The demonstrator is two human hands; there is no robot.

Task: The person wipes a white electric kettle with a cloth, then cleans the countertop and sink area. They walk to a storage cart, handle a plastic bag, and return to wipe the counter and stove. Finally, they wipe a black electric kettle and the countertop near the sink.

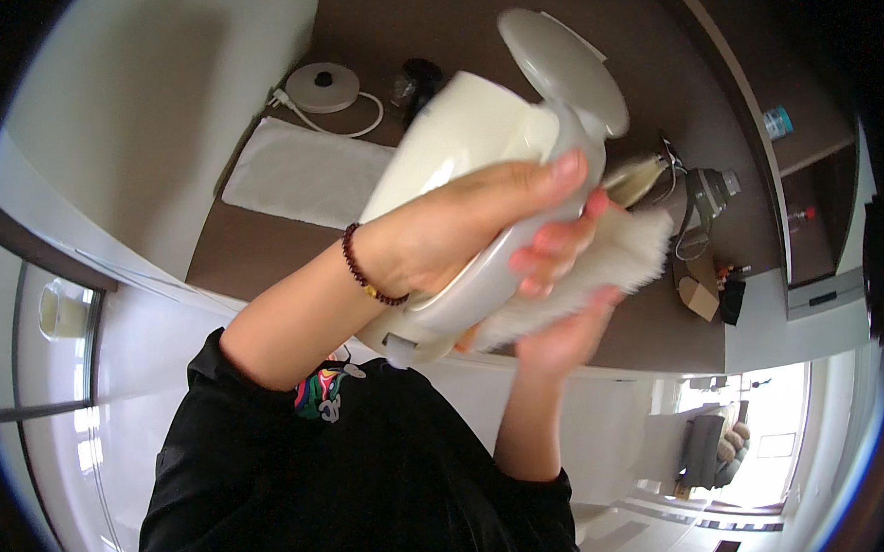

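Note:
My left hand (476, 209), with a beaded bracelet at the wrist, is shut around the handle of a cream-white electric kettle (445, 152). The kettle is tilted and its grey-white lid (566, 67) stands open. Beside the kettle's far side is a white fluffy thing (588, 278), perhaps a plush cloth or duster; an orange bit shows near its lower end. My right hand (568, 337), blurred, grips its lower edge, with the fingers partly hidden. The round kettle base (324, 88) lies on the brown counter with its white cord and plug.
A folded white cloth (299, 171) lies on the brown counter (229, 243) at the left, with a black and clear item (420, 80) behind it. At the right are a clear bottle (709, 190), an open cardboard box (698, 296) and a shelf with a blue-labelled container (778, 123).

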